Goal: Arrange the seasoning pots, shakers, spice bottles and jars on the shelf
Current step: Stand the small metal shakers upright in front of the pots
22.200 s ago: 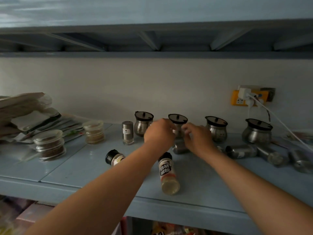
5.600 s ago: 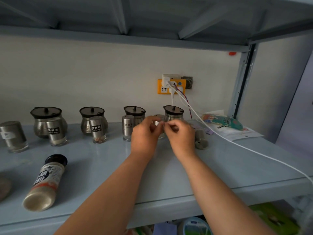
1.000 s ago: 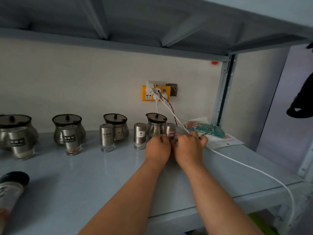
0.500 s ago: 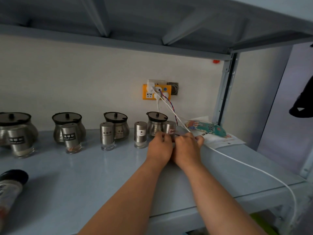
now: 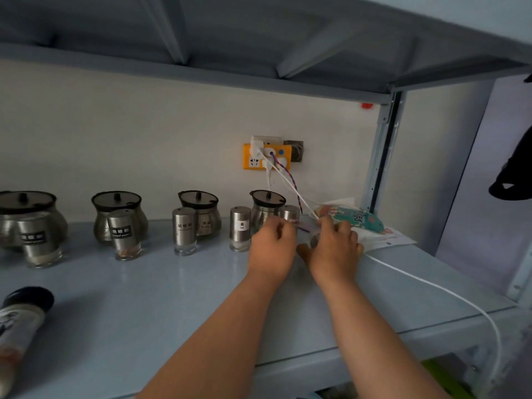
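Most of the arranging looks done on the shelf (image 5: 259,298): four lidded seasoning pots (image 5: 118,208) stand in a row along the back wall, and five steel shakers (image 5: 184,228) stand upright near them, one in front of or beside each pot and the fifth at the right end beside the last pot. Work is now at that right end, where both hands are close together. The right hand (image 5: 335,249) has its fingers curled over what looks like a lying shaker (image 5: 314,240) (only its round end shows under the palm). The left hand (image 5: 272,249) is just beside it with its fingers bent, but whether they pinch anything cannot be told. A white cable (image 5: 431,286) runs under the right hand and off the shelf edge, so it may snag. Left to do, by my reading: stand this shaker up in line, then deal with the black-capped spice bottle (image 5: 20,323) lying on its side at the near left, well apart from the row.
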Tool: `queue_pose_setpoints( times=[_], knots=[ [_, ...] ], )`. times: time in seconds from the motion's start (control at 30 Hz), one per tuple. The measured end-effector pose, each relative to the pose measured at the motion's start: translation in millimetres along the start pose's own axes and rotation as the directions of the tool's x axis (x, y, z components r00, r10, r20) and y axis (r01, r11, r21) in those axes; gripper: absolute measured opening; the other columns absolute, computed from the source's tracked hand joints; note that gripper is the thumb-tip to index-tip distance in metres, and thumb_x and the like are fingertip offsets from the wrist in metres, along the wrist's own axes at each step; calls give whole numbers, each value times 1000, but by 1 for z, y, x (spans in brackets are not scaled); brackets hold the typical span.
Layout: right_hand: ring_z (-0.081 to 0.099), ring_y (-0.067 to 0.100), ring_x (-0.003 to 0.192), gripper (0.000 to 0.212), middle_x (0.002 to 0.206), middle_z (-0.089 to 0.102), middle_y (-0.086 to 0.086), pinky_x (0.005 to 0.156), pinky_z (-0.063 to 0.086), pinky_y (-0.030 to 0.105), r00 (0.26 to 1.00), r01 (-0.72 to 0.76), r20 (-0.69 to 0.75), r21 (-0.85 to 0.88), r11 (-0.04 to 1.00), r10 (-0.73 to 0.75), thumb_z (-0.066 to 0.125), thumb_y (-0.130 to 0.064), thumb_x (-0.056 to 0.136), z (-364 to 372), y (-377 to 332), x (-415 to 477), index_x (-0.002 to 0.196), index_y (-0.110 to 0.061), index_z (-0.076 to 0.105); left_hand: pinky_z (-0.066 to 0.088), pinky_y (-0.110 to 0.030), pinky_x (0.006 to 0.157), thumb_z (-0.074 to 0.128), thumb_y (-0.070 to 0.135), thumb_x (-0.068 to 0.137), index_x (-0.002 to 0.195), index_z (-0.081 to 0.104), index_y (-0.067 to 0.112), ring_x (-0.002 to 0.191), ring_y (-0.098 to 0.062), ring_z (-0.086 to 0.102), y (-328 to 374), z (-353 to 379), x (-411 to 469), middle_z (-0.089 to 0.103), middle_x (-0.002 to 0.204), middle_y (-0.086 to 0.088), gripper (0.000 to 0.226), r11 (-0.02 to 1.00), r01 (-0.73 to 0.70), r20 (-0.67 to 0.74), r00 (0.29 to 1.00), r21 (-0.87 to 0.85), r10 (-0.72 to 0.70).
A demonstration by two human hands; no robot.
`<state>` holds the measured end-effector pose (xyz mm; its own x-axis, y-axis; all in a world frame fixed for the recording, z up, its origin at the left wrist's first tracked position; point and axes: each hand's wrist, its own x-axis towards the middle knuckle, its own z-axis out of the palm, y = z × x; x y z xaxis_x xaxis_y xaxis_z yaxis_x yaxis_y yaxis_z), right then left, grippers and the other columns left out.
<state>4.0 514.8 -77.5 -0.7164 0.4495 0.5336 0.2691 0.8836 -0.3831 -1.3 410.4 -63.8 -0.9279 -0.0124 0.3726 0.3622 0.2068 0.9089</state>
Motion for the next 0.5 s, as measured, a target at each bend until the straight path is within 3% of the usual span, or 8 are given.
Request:
queue_pose_setpoints(
  times=[0.1, 0.23, 0.37, 0.43, 0.5],
  knots=[
    [43, 36, 118, 60, 125, 46, 17, 95, 36, 41, 997, -34, 73, -1, 999, 34, 67, -33, 77, 2, 3, -1, 130, -20, 41, 35, -26, 59, 51, 26, 87, 66, 57, 14, 61, -16, 45, 0, -2, -2, 50, 58, 3, 26, 1000, 6, 45, 999, 19, -7],
    [52, 38, 107, 42, 115, 54, 19, 88, 42, 39, 998, -52, 46, 61, 997, 50, 66, -23, 77, 3, 6, 1, 116, -16, 53, 33, -28, 58, 53, 28, 86, 54, 46, 15, 57, -17, 41, -1, -5, 1, 45, 54, 0, 35, 997, 77, 39, 996, -28, -76],
    [58, 39, 88, 32, 90, 63, 22, 74, 45, 39, 974, 45, -224, 327, 944, 31, 73, -16, 64, 2, 1, 4, 94, -7, 65, 48, -33, 68, 54, 33, 85, 71, 62, 8, 65, -21, 52, -1, -4, 0, 56, 60, 0, 30, 991, 119, 81, 990, -61, -114],
    [59, 37, 83, 38, 87, 65, 20, 71, 45, 37, 934, 125, -356, 418, 900, 36, 77, -15, 62, -2, -3, 4, 97, -6, 63, 49, -32, 67, 55, 35, 86, 69, 61, 12, 65, -20, 53, -1, -4, 0, 56, 60, 2, 29, 991, 116, 92, 990, -62, -110],
    [59, 34, 82, 45, 90, 66, 16, 70, 46, 35, 923, 181, -383, 508, 842, 32, 79, -16, 64, -6, -7, 1, 103, -6, 58, 42, -27, 62, 57, 34, 85, 69, 57, 17, 65, -16, 51, 1, -4, -2, 54, 62, 5, 23, 992, 99, 78, 993, -76, -93]
  ],
)
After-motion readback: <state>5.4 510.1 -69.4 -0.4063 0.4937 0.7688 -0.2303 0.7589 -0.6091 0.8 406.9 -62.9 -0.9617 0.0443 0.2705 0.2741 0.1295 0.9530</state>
